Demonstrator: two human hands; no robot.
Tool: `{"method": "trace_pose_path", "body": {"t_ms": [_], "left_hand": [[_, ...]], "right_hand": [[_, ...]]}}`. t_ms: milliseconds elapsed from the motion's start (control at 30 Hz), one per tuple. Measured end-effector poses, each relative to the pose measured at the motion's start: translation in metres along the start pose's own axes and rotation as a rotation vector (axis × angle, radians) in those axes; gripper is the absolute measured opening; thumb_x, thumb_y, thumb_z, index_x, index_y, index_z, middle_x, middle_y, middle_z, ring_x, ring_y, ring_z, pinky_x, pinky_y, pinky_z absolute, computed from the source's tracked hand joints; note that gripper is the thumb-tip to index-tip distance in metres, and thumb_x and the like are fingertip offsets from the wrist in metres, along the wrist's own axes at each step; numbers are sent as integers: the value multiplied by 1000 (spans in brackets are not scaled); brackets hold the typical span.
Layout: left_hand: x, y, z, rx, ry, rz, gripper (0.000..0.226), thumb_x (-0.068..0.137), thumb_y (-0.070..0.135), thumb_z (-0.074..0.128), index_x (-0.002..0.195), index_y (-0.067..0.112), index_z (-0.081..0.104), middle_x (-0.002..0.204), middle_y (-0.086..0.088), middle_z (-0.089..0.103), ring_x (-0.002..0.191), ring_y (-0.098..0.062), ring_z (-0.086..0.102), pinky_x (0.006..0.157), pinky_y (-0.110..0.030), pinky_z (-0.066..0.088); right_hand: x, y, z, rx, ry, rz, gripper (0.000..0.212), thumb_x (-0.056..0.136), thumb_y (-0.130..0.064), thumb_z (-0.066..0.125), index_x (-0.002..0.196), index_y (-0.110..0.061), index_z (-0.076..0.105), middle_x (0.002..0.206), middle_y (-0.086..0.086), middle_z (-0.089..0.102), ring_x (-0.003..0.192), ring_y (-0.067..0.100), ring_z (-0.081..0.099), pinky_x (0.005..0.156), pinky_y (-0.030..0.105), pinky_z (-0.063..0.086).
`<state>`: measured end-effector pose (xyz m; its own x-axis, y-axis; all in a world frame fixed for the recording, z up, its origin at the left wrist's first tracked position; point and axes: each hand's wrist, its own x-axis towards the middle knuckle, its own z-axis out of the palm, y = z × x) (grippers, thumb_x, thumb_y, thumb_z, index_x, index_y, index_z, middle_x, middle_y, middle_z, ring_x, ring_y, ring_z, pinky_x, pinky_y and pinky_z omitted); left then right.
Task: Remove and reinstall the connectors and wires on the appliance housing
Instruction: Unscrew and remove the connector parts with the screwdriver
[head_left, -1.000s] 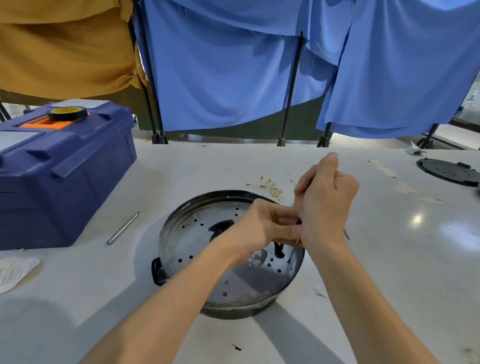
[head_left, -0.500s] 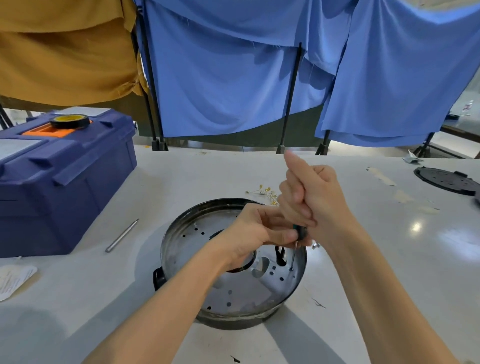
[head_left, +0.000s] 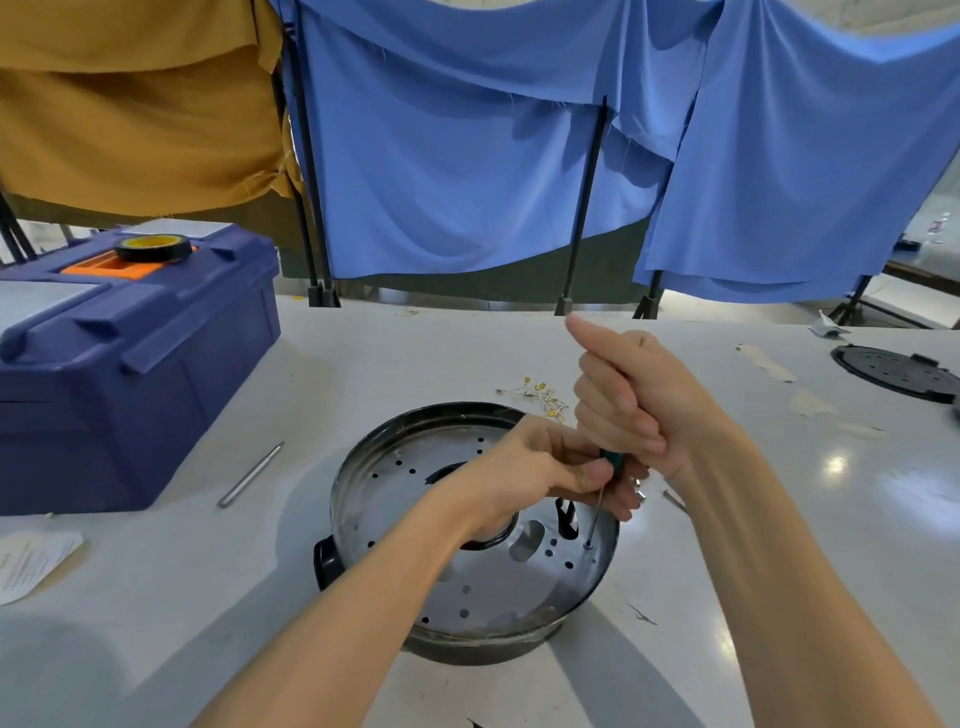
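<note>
A round metal appliance housing (head_left: 457, 592) lies upside down on the white table, its perforated base plate facing up. My right hand (head_left: 628, 400) grips the green handle of a screwdriver (head_left: 597, 506), thumb raised; the shaft stands nearly upright with its tip on a screw near the plate's right rim. My left hand (head_left: 530, 467) pinches the screwdriver just below the handle, over the plate's centre. A black connector piece (head_left: 565, 519) sticks up from the plate beside the shaft. A small pile of wires with yellow terminals (head_left: 540, 395) lies behind the housing.
A dark blue toolbox (head_left: 119, 364) with a tape roll (head_left: 153, 248) on top stands at the left. A metal rod (head_left: 250, 475) lies beside it, a paper sheet (head_left: 31, 561) nearer me. A black round cover (head_left: 893, 371) lies far right. Cloth curtains hang behind the table.
My right hand shifted from a fingertip hold low on the tool to a full fist round the handle, thumb up. The left hand stays pinching the shaft. The view tilted down slightly.
</note>
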<state>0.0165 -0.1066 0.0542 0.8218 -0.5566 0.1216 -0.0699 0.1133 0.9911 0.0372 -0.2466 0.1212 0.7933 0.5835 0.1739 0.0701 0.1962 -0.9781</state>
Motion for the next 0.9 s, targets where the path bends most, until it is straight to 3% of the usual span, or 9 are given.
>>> {"method": "trace_pose_path", "body": {"t_ms": [133, 233, 300, 367, 500, 600, 700, 833, 900], "left_hand": [[-1, -2, -1, -34, 67, 12, 27, 87, -5, 63, 114, -4, 65, 106, -23, 70, 103, -36, 67, 96, -44, 52], [5, -4, 9, 17, 75, 27, 23, 87, -4, 64, 109, -4, 67, 90, -11, 73, 85, -23, 71, 81, -27, 56], [7, -6, 12, 34, 97, 23, 21, 88, -4, 61, 108, -4, 68, 87, -13, 71, 79, -23, 69, 78, -26, 56], [7, -6, 9, 12, 74, 5, 20, 89, -5, 59, 103, 1, 71, 92, -18, 71, 84, -29, 70, 85, -32, 56], [3, -3, 1, -50, -20, -19, 22, 92, -1, 54, 96, 9, 74, 94, -16, 74, 96, -35, 70, 92, -38, 54], [3, -8, -1, -48, -38, -19, 21, 93, 0, 54, 108, 2, 69, 102, -20, 72, 104, -35, 67, 95, -39, 52], [0, -10, -4, -75, 19, 3, 24, 88, -4, 61, 109, 2, 70, 103, -21, 71, 102, -36, 68, 93, -40, 53], [3, -8, 0, -19, 116, 43, 20, 83, -4, 68, 98, 8, 74, 88, -9, 75, 82, -25, 72, 77, -30, 58], [3, -7, 3, 22, 110, 40, 20, 86, -4, 64, 93, 12, 74, 78, 0, 75, 72, -15, 72, 69, -21, 56]], "right_hand": [[0, 12, 12, 31, 342, -161, 66, 101, -32, 47, 38, -15, 42, 29, 0, 27, 23, 11, 18, 36, 11, 20], [3, 22, 20, -137, 859, -318, 71, 102, -30, 39, 32, -16, 45, 30, -2, 33, 26, 14, 27, 40, 18, 25], [2, 29, 27, -255, 1018, -391, 71, 101, -32, 35, 33, -18, 51, 29, -4, 36, 27, 13, 32, 41, 21, 29], [-2, 27, 25, -188, 895, -324, 67, 98, -34, 41, 34, -16, 50, 30, -1, 36, 27, 15, 31, 38, 21, 28], [-5, -2, 5, -155, 282, -29, 64, 92, -47, 53, 44, -4, 53, 36, 14, 43, 30, 24, 37, 38, 25, 38], [-5, -1, 5, -58, 126, -50, 65, 97, -37, 51, 39, -7, 42, 29, 5, 31, 22, 16, 24, 34, 16, 25], [-2, 8, 16, -59, 299, -113, 66, 101, -29, 47, 38, -12, 40, 29, 2, 27, 23, 12, 19, 37, 11, 20], [9, 23, 32, -269, 876, -310, 74, 103, -30, 36, 31, -16, 48, 29, -2, 36, 26, 13, 33, 36, 18, 28], [10, 30, 40, -335, 1043, -383, 74, 103, -32, 32, 33, -18, 53, 29, -4, 40, 29, 13, 38, 41, 22, 34]]}}
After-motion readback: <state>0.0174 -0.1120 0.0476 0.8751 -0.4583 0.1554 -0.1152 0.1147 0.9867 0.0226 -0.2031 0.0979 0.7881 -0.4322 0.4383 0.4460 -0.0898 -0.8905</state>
